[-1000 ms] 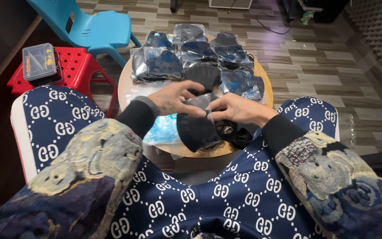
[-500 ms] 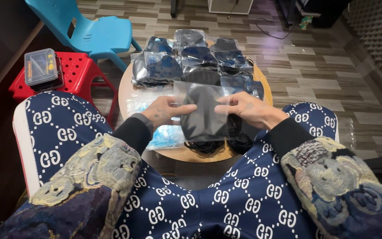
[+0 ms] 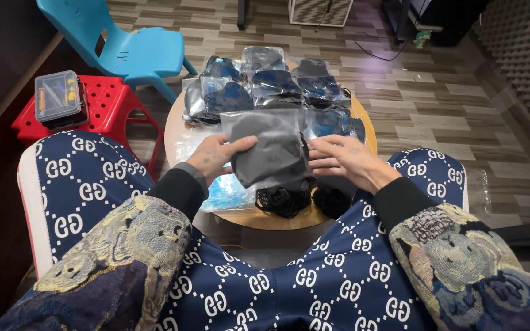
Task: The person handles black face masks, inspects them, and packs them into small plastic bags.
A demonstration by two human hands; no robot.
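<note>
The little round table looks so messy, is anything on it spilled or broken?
Nothing looks spilled or broken. The round table is crowded: bagged dark masks overlap in a pile at the back, and loose black ear loops sit bunched at the front edge. The left hand and right hand hold a dark mask in a clear bag.

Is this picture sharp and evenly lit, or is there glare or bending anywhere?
Head view: mostly sharp; left hand and right hand on the dark mask in a clear bag look crisp. Glare glints off the bagged masks. The left edge falls into dark shadow, and the knees bulge from wide-angle distortion.
</note>
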